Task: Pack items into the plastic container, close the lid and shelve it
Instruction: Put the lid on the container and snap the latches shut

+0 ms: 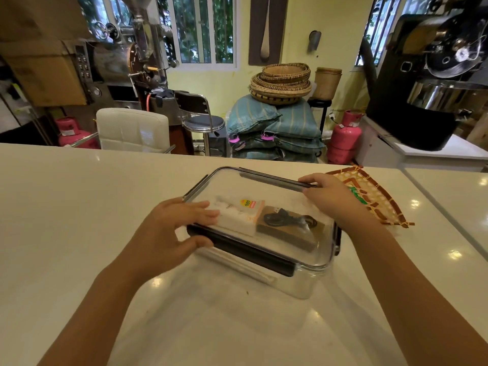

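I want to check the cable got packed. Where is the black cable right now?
In the head view, the black cable lies inside the plastic container, on a brown card right of the white box, between both hands.

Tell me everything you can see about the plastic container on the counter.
The plastic container is clear, rectangular, with rounded corners, and sits at an angle on the white counter. A clear lid with dark latch flaps along its edges lies on top. A white box and a brown box with a black cable show through it. The left hand rests on its near left corner; the right hand touches the far latch.
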